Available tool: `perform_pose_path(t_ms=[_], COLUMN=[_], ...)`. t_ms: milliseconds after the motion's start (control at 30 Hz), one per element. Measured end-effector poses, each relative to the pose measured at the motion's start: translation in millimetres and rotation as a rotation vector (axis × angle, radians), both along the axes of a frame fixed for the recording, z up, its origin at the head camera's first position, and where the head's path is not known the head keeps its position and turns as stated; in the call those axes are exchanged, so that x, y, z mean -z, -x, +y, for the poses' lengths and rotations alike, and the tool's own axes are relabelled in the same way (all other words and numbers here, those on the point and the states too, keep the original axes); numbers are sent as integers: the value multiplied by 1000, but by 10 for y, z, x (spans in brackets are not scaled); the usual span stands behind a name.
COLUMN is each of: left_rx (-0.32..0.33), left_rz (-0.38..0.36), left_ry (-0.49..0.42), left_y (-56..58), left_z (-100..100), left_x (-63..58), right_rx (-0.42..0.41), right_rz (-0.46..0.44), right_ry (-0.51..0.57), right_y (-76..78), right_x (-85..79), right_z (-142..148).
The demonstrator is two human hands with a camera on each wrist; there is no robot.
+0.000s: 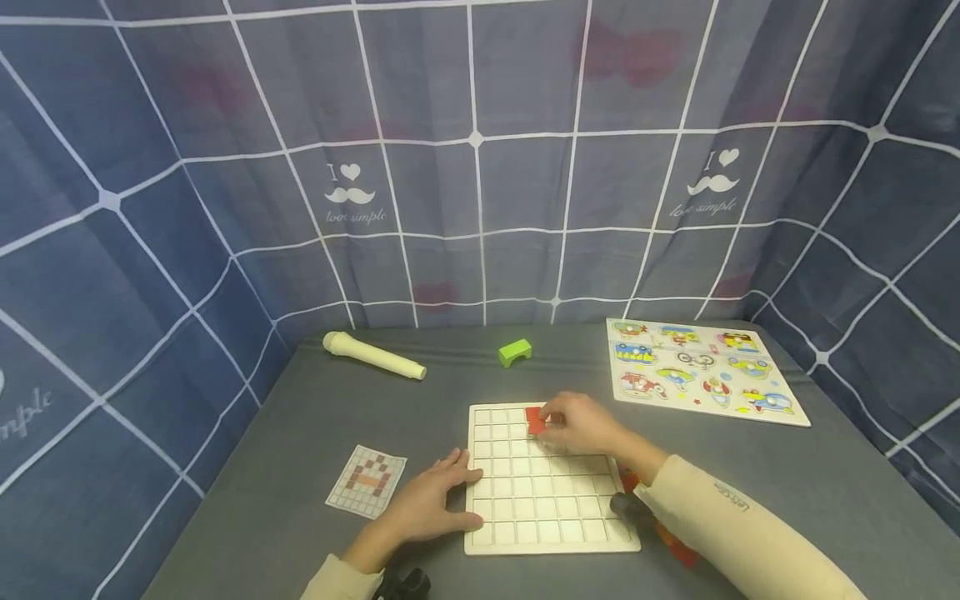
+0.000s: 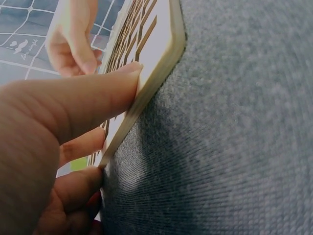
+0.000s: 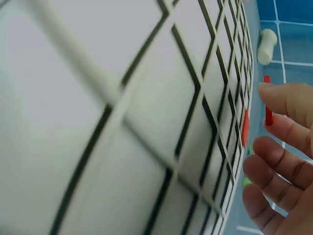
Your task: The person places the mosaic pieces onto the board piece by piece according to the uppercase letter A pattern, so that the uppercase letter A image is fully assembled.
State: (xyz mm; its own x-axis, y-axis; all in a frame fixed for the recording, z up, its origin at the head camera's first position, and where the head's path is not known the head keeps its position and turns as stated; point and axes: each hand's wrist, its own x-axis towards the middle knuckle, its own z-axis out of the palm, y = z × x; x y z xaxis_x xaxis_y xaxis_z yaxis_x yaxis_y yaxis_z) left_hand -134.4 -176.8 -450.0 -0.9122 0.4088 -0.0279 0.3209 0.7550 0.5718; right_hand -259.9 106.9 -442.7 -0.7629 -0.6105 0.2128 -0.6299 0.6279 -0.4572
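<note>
A white gridded board [image 1: 555, 487] lies in front of me. Near its far edge my right hand [image 1: 581, 423] pinches a thin red square tile [image 3: 268, 100] between thumb and index finger, held just above the board. Another red tile [image 3: 245, 128] lies in a far-row cell of the grid. My left hand [image 1: 435, 497] rests at the board's left edge, thumb and fingertips spread against the rim. In the left wrist view the thumb [image 2: 102, 98] presses on the board's border. Left of the board lies a paper pattern card [image 1: 367, 482] with a coloured grid design.
Orange and red pieces [image 1: 677, 546] lie right of the board, partly hidden under my right forearm. Behind the board stand a green arch block [image 1: 515, 352] and a cream microphone-shaped piece [image 1: 375, 356]. A vehicle puzzle board [image 1: 705, 371] lies far right. Patterned curtains [image 1: 525, 183] enclose the table.
</note>
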Motion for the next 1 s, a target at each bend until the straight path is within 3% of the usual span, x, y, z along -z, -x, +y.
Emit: perform_pose_path(t_ms=[367,1000], left_rx=[5,-4], left_rz=[5,8], left_ry=[10,14], left_y=[4,8], left_z=[24,12], left_x=[-11,-1], right_rx=[-37,8], right_rz=[2,-44], right_ry=[-18,-42], right_y=[36,16], right_x=[124,136], right_z=[-211,-277])
